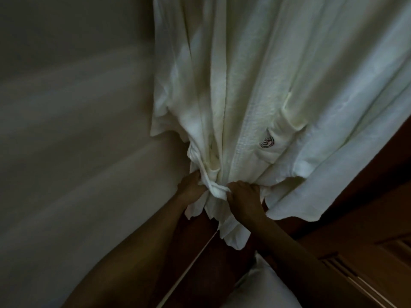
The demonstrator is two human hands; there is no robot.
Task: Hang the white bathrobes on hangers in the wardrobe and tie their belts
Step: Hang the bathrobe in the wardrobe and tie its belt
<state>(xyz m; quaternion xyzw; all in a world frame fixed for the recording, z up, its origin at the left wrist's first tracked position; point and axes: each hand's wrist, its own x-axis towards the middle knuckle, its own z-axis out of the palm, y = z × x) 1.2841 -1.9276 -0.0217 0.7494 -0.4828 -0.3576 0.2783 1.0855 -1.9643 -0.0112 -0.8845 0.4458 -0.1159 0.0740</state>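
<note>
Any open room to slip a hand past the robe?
Open: along the pale wall left of the bathrobe, and the dark gap under its hem. Crowded: mid-front, where left hand and right hand grip the belt.

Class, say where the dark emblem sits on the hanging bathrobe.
In the head view the emblem sits right of centre on the bathrobe, just right of its ribbed front edge, above the right hand gripping the belt.
</note>
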